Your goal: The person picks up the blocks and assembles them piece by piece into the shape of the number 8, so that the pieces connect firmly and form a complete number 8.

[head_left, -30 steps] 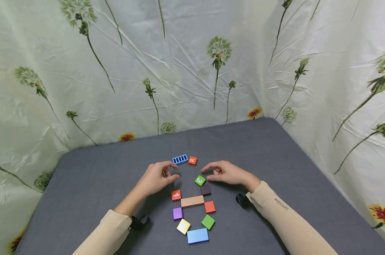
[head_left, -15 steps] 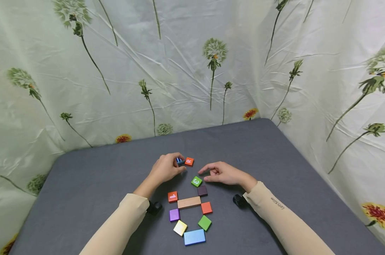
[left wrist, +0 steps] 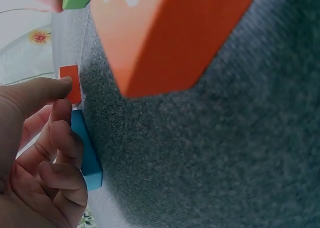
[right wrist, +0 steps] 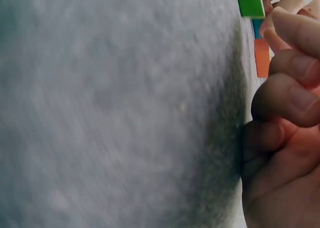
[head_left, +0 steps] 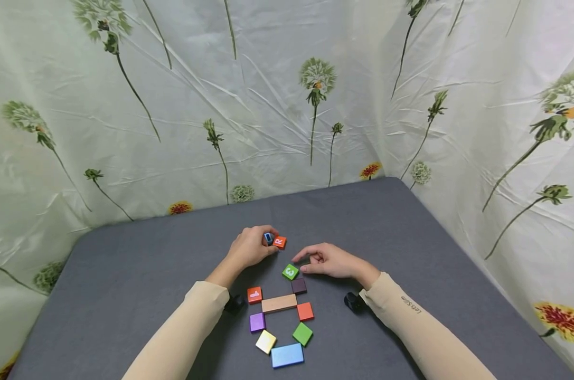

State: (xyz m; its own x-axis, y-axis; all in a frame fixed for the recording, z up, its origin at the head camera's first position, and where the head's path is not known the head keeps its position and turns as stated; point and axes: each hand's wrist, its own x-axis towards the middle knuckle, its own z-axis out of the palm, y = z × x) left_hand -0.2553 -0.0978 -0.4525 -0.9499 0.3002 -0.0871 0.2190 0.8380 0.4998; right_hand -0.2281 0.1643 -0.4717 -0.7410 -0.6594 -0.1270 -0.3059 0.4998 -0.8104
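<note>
My left hand (head_left: 248, 247) pinches a small red block marked R (head_left: 279, 242) at the far end of the layout, thumb on its near side and index finger on its far side. Under its fingers, a blue block with dark bars (head_left: 268, 238) is partly hidden; the left wrist view shows more of this blue block (left wrist: 89, 155) beside the red one (left wrist: 72, 72). My right hand (head_left: 333, 259) hovers with loosely bent fingers and holds nothing. Its thumb tip is right beside a green block marked 3 (head_left: 290, 272).
Nearer me, blocks form a loop on the grey tabletop (head_left: 172, 264): a wooden bar (head_left: 279, 303), a dark block (head_left: 299, 286), a red block marked 1 (head_left: 254, 295), a purple one (head_left: 257, 322), a yellow one (head_left: 266, 342) and a blue bar (head_left: 287, 355). A flowered curtain (head_left: 267, 132) hangs behind.
My left hand has moved forward and right, over the barred blue block, and has taken hold of the red R block. The right hand stays beside the green 3 block.
</note>
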